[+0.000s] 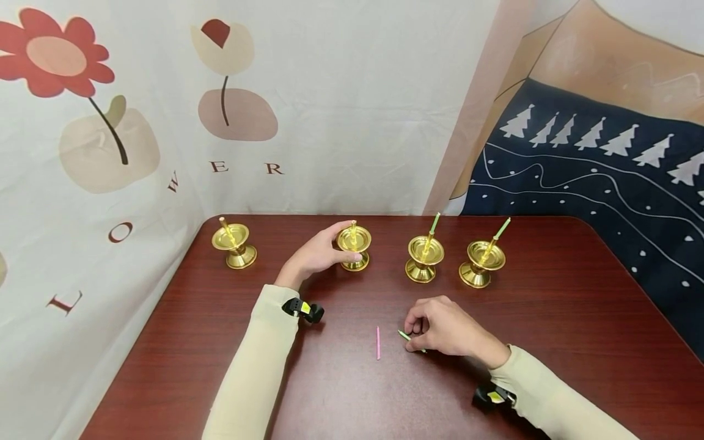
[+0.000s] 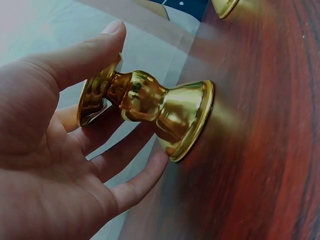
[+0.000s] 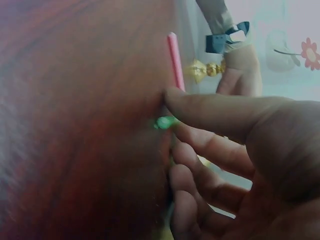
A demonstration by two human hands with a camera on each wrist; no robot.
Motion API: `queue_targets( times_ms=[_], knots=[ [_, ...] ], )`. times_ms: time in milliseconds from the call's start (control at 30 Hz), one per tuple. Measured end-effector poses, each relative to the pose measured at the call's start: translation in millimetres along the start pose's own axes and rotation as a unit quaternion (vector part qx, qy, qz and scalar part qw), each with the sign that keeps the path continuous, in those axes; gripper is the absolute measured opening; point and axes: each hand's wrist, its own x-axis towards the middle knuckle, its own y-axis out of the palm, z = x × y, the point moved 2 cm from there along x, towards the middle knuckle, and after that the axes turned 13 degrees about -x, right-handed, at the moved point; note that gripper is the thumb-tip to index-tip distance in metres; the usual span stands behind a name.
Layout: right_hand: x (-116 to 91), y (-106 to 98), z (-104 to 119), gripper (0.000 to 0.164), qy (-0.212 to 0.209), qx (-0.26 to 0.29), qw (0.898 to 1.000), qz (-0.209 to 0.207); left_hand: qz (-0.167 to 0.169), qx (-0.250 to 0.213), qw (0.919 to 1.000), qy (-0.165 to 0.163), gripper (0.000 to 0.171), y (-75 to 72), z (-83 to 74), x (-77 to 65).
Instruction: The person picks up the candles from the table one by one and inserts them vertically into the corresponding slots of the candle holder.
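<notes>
My left hand holds a gold candle holder round its dish, thumb on one side and fingers on the other. In the left wrist view the flared base of this candle holder shows beside the little finger. Lower on the table, my right hand pinches a thin green candle between thumb and fingertips. Only the end of that green candle shows in the right wrist view; the fingers hide the rest. A pink candle lies on the table just left of the right hand.
Two gold candle holders on the right each carry an upright green candle, leaning slightly. Another gold candle holder stands at the far left. A printed cloth hangs behind the dark red-brown table.
</notes>
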Motion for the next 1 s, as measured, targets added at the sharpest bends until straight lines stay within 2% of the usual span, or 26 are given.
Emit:
queue_targets(
  times_ms=[133,400,567,800,1000],
  knots=[
    [-1.0,-3.3,-2.4,0.029,-0.008,0.016,1.000,0.018,0.002,-0.002,1.0000,0.002,0.089,4.6,-1.5,1.1],
    [-1.5,-6.5,-0.2,0.027,0.009,0.041,0.998,0.042,0.001,0.000,1.0000,0.001,0.088,7.5,-0.1,1.6],
    [-1.0,-5.9,1.2,0.027,0.016,0.032,0.998,0.049,0.002,-0.009,1.0000,0.000,0.088,9.1,0.3,0.9],
    [3.0,-4.3,0.2,0.023,0.002,0.013,1.000,0.005,0.001,-0.004,1.0000,0.003,0.088,12.3,-1.0,0.8],
    [15.2,-3.8,-7.2,0.018,0.017,0.045,0.999,-0.019,0.000,0.002,1.0000,0.007,0.088,14.5,-0.7,2.3]
  ],
)
